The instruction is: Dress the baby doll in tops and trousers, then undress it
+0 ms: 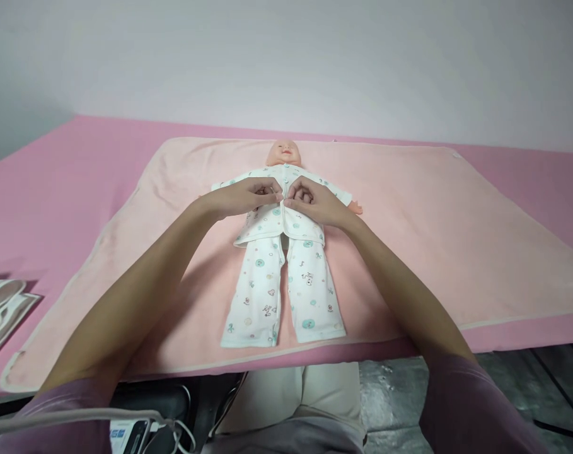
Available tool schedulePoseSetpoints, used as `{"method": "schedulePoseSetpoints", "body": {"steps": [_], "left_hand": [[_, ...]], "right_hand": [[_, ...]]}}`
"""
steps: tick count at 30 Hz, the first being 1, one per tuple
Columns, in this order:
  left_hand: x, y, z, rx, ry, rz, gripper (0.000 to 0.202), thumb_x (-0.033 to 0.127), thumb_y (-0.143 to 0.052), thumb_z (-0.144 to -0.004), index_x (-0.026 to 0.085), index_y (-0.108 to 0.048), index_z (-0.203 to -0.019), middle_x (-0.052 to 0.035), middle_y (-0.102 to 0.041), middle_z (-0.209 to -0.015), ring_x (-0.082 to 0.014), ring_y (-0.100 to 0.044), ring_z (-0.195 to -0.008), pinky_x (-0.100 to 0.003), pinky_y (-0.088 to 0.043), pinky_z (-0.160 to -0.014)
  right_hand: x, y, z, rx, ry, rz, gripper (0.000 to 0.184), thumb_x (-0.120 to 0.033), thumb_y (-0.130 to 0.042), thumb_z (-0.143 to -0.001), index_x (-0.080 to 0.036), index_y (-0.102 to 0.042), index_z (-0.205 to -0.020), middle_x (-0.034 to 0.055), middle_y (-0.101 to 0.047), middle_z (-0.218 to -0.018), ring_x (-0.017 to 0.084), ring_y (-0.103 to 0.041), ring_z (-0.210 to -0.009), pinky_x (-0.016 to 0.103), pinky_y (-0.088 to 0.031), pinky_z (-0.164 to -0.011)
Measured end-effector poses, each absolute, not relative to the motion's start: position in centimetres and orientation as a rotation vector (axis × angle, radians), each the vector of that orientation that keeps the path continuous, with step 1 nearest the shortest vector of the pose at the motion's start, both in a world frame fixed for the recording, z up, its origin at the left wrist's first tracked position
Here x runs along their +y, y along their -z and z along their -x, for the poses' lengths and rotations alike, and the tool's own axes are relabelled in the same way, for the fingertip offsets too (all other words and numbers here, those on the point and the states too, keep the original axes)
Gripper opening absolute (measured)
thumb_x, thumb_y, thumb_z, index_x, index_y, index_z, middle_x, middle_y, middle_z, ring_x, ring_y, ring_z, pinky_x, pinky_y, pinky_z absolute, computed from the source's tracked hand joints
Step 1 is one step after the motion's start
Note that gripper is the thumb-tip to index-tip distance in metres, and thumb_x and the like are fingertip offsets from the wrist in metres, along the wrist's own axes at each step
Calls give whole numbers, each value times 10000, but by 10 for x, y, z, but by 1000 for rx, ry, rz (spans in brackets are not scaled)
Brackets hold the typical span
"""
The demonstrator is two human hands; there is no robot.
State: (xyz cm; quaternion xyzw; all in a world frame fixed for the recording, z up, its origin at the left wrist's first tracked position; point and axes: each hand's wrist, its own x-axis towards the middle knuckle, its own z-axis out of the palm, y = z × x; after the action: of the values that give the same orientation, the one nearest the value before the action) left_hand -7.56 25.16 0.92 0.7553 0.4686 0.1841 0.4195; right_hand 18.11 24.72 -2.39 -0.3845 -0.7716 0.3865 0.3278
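On its back lies a baby doll [285, 152], head toward the wall, in a white baby top [267, 222] and matching trousers [256, 296] with small prints. My left hand [254, 194] pinches the top's front edge at the chest, thumb against forefinger. Facing it, with fingertips almost meeting, my right hand [313, 198] pinches the opposite front edge. Buttons show closed above my fingers near the collar; the spot between my fingertips is too small to make out. Below, the front edges run down side by side to the hem.
A peach blanket [432, 239] lies under the doll on a pink-covered table [45, 189]. Folded white cloth [5, 315] sits at the left edge. Behind is a pale wall. Below the near edge are my lap, a black seat and a white cable [92, 414].
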Motion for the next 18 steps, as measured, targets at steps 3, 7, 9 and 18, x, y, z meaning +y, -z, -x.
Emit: {"method": "schedulePoseSetpoints", "body": {"steps": [3,7,9,18], "left_hand": [[258,-20,69,1335,-490,-1880,202,448,-782,-912,254,-770,-968,-92,-706,-934,-242,-642,-820,-349,-431,-728],[275,-21,59,1527,-558,-1826,198,407,-813,-875,224,-741,-857,-86,-638,-769,-261,-638,-744,-380,-392,-716],[281,-15,56,1519,-573,-1771,178,386,-784,-894,218,-736,-865,-66,-599,-732,-227,-594,-692,-376,-371,-713],[291,4,59,1488,-593,-1675,238,447,-776,-880,224,-700,-913,-58,-558,-753,-208,-573,-711,-347,-359,-693]], "right_hand": [[258,16,-177,-1969,-952,1117,334,-572,-757,-1038,-251,-682,-1092,43,-727,-1102,197,-612,-938,341,-498,-835],[276,9,-165,-1892,-936,1326,294,-514,-719,-1081,-232,-665,-1019,49,-706,-1013,197,-609,-880,342,-478,-778],[284,12,-161,-1889,-964,1337,286,-487,-779,-1043,-225,-673,-1000,28,-664,-935,180,-574,-815,334,-451,-737],[300,30,-168,-1883,-1078,1196,371,-540,-911,-915,-225,-720,-953,-1,-568,-813,159,-464,-727,329,-387,-669]]}}
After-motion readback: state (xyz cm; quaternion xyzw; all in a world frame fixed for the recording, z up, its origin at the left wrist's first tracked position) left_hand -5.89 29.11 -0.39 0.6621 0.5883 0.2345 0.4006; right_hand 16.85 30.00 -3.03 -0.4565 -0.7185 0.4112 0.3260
